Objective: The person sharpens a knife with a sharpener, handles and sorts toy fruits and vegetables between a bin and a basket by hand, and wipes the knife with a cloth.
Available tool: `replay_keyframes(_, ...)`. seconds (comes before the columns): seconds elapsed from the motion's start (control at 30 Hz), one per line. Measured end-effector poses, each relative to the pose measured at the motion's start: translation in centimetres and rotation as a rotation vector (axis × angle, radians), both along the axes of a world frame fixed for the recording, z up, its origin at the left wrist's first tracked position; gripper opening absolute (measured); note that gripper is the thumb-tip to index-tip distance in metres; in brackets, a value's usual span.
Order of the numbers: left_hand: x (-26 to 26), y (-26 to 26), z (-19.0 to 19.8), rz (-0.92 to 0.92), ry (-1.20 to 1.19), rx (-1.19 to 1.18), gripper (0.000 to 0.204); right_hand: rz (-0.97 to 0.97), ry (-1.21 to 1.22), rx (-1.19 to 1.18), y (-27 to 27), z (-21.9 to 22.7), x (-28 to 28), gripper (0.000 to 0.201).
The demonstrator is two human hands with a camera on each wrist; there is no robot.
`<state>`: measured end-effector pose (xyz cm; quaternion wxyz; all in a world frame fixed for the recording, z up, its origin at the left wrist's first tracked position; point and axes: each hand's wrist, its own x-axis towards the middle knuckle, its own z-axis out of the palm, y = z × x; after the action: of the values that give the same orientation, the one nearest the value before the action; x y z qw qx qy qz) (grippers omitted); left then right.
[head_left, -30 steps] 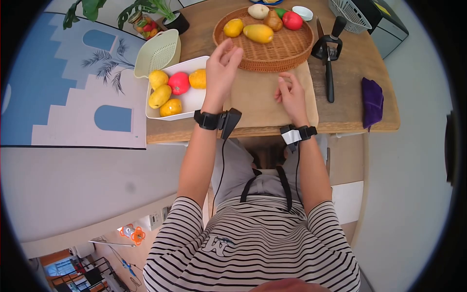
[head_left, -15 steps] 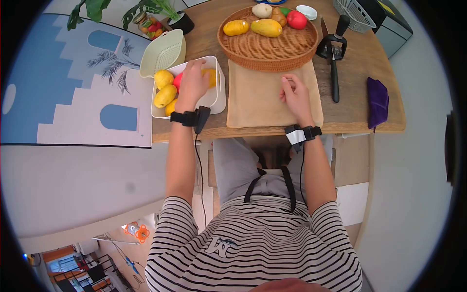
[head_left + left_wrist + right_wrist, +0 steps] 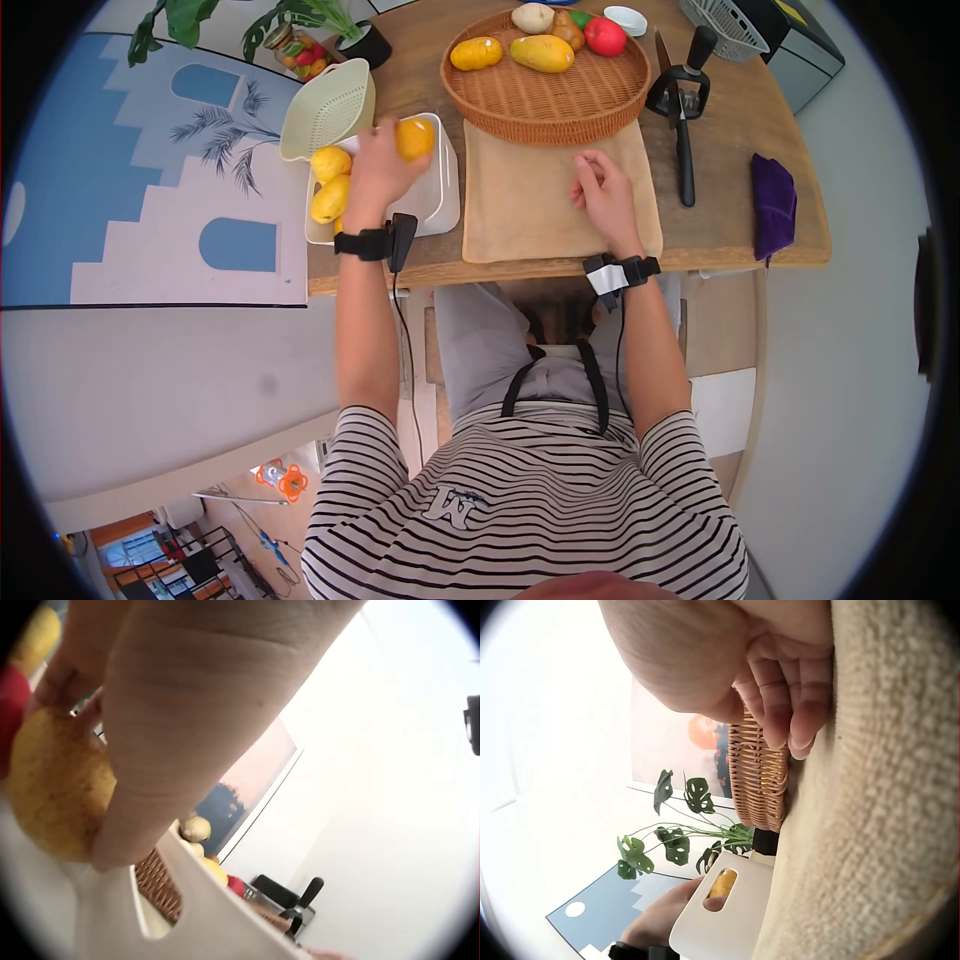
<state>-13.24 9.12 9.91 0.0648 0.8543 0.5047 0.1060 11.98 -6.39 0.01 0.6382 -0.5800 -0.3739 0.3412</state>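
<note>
My left hand (image 3: 385, 168) grips a round yellow fruit (image 3: 415, 138) with brown speckles, thumb on one side and fingers on the other. It is over the white box (image 3: 450, 190), close to the rim. Lemon-like yellow fruits (image 3: 330, 200) lie inside at the left. Part of a red fruit (image 3: 11, 712) shows beside the held one in the left wrist view; my hand covers it in the head view. My right hand (image 3: 607, 195) rests on the beige mat (image 3: 540, 215), fingers loosely curled and holding nothing.
Behind the mat is a round wicker basket (image 3: 545, 98) with yellow fruits, a potato-like one and a red one (image 3: 605, 36). At right are a knife (image 3: 685, 165) by a black holder (image 3: 690, 95) and a purple cloth (image 3: 775, 210). A pale green colander (image 3: 328, 110) stands behind the box.
My left hand has gone from beside the basket down left into the white box and picked up the yellow fruit. Fruits in the basket have shifted a little. My right hand stays put.
</note>
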Motion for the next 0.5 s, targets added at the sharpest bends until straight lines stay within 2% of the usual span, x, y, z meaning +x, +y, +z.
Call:
replay_keyframes(0.07, 1.3, -1.7, 2.4, 0.072, -0.297, 0.173, 0.061, -0.004, -0.005, -0.010, 0.0, 0.1, -0.1, 0.022)
replay_keyframes(0.1, 2.2, -2.9, 3.0, 0.076, -0.299, 0.166, 0.061, 0.001, -0.007, -0.004, 0.0, 0.1, -0.1, 0.022)
replay_keyframes(0.17, 5.2, -5.3, 3.2, -0.173, -0.634, 0.098, 0.056, 0.013, -0.018, -0.003, 0.0, 0.2, -0.1, 0.022)
replay_keyframes(0.23, 9.0, -7.1, -0.1, -0.307, -0.773, -0.082, 0.054, -0.018, 0.051, 0.011, 0.0, 0.5, 0.0, 0.023)
replay_keyframes(0.3, 12.0, -8.7, -3.5, -0.313, -0.908, -0.397, 0.054, -0.049, 0.073, 0.037, -0.1, 0.7, -0.4, 0.023)
replay_keyframes(0.33, 12.7, -9.1, -5.2, -0.315, -0.918, -0.400, 0.054, -0.083, 0.102, 0.067, -0.1, 0.8, -0.3, 0.024)
replay_keyframes(0.4, 13.3, -9.7, -8.0, -0.115, -1.088, -0.866, 0.050, -0.083, 0.031, 0.061, 0.2, -0.4, 0.3, 0.025)
replay_keyframes(0.43, 13.3, -10.0, -8.5, -0.115, -1.090, -0.870, 0.050, -0.079, -0.030, 0.062, 0.3, -0.5, 0.3, 0.026)
replay_keyframes(0.5, 13.3, -10.2, -9.1, -0.142, -1.110, -0.727, 0.050, -0.068, -0.066, 0.051, 0.4, -0.6, 0.5, 0.029)
